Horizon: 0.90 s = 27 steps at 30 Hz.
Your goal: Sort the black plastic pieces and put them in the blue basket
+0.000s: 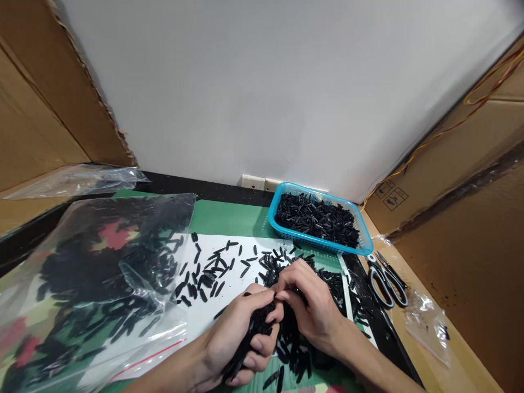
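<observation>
My left hand (233, 333) is closed around a bunch of small black elongated pieces (245, 338), which show between its fingers. Its thumb and forefinger meet the fingertips of my right hand (313, 305), which is pinched; what lies between the tips is too small or hidden to make out. Loose black pieces of the same kind (215, 267) are strewn over a white sheet (235, 248) in front of my hands. More of them form a heap beneath and beside my right hand. A blue basket (325, 244) filled with such pieces stands behind the heap.
A clear zip bag (159, 322) covers many black pieces at left. Black-handled scissors (382, 286) and a small clear bag (426, 322) lie at right on cardboard. Cardboard walls (462, 234) flank the green mat (225, 215), with a white wall behind.
</observation>
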Each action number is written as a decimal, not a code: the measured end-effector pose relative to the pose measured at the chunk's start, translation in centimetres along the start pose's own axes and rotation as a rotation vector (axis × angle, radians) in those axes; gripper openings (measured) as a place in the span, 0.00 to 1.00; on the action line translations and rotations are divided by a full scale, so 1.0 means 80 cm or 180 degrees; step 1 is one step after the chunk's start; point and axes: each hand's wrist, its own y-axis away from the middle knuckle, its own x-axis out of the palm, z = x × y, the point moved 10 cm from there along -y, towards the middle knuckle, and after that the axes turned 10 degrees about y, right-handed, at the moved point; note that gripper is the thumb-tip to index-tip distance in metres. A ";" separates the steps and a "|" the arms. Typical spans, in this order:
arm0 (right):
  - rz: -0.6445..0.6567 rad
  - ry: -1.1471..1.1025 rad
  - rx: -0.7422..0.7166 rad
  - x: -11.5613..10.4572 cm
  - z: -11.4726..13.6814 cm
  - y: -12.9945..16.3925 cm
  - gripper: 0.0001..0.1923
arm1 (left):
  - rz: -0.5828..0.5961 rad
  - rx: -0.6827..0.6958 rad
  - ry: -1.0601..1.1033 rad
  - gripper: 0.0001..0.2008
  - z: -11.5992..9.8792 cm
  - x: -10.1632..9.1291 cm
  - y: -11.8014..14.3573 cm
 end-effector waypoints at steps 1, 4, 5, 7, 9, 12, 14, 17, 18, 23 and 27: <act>0.0007 -0.0042 0.0002 0.000 -0.001 0.000 0.07 | -0.0028 0.0025 -0.0011 0.25 -0.001 -0.002 0.000; -0.0029 -0.0088 -0.0032 0.001 -0.001 0.001 0.07 | -0.0109 0.0024 0.0030 0.26 -0.001 -0.008 -0.002; -0.0072 -0.0082 -0.0060 0.001 0.000 0.001 0.08 | -0.0123 0.0025 0.0047 0.27 -0.001 -0.009 -0.002; -0.0235 -0.0051 -0.0139 -0.004 0.004 0.002 0.08 | -0.0101 0.0023 0.0055 0.28 -0.001 -0.007 -0.001; -0.0425 -0.0007 -0.0215 -0.011 0.009 0.003 0.08 | -0.0028 0.0016 0.0056 0.29 -0.001 -0.003 0.000; -0.0644 0.0119 -0.0301 -0.019 0.016 0.004 0.09 | 0.0071 -0.0017 0.0089 0.30 -0.001 0.003 0.001; -0.0709 0.0175 -0.0324 -0.022 0.019 0.004 0.10 | 0.0094 -0.0010 0.0113 0.30 -0.001 0.004 0.001; -0.0701 0.0174 -0.0302 -0.021 0.018 0.003 0.10 | 0.0079 -0.0004 0.0134 0.30 -0.001 0.004 0.000; -0.0677 0.0161 -0.0298 -0.020 0.018 0.003 0.10 | 0.0060 -0.0005 0.0134 0.29 0.000 0.004 0.001; -0.0296 0.0129 -0.0302 -0.007 0.017 0.001 0.09 | -0.0125 0.0005 -0.0016 0.27 0.001 0.001 0.003; -0.0035 0.0104 -0.0227 0.000 0.013 0.001 0.10 | -0.0158 0.0065 -0.0152 0.27 -0.003 -0.002 0.003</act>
